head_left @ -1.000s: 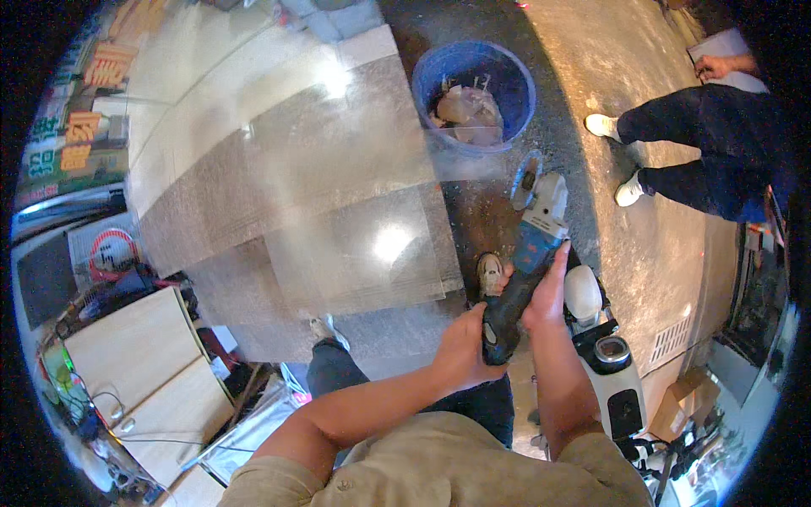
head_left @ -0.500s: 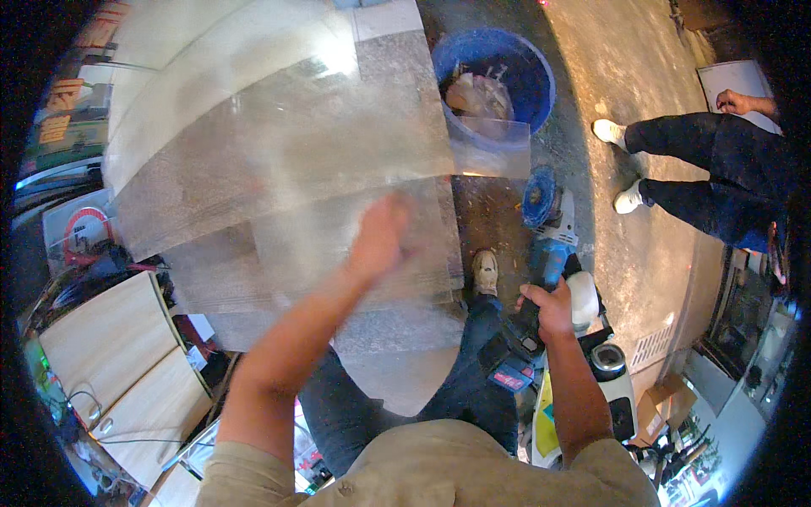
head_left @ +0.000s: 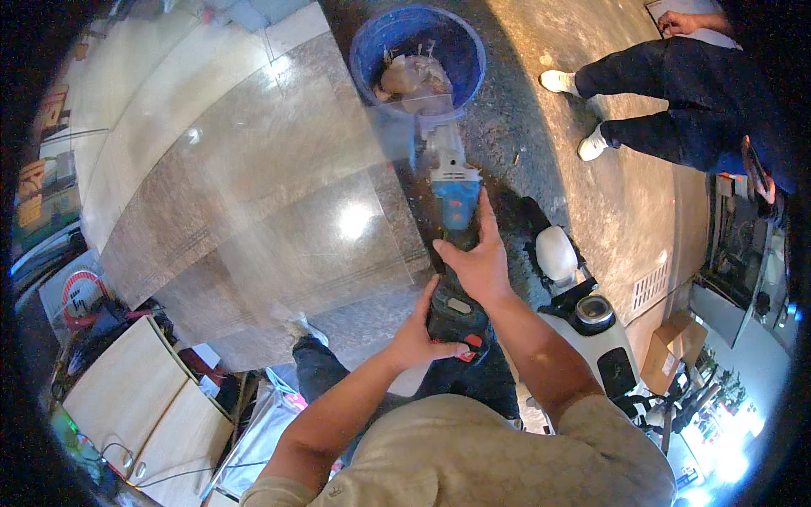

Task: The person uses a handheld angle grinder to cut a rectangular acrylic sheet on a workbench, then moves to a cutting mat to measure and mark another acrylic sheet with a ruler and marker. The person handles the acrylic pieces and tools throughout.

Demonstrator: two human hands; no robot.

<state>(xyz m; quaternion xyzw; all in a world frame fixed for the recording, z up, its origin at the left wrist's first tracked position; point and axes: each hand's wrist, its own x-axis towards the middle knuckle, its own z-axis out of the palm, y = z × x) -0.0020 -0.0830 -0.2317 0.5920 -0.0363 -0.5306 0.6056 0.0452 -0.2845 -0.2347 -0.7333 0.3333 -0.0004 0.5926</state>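
Both my hands are on a cordless angle grinder (head_left: 457, 203) with a blue and grey body, a pale metal head and a black rear end. My right hand (head_left: 481, 269) wraps round the body behind the head. At the battery end, my left hand (head_left: 420, 336) grips from the left, its thumb beside a red part. The grinder points away from me, its blurred disc by the right edge of a large glossy grey-brown sheet (head_left: 279, 190). A see-through corner of sheet reaches toward the blue bucket (head_left: 358, 63); whether the disc touches it I cannot tell.
The bucket holds pale broken pieces (head_left: 414, 76). A person in dark trousers (head_left: 650, 127) and white shoes stands at the right. A white scooter-like machine (head_left: 583, 342) is close by my right arm. Light wooden cabinet doors (head_left: 135, 389) lie to the left.
My left hand has left the sheet and taken hold of the grinder's rear. The grinder has swung left to the sheet's edge, with my right hand still holding it. My view has shifted.
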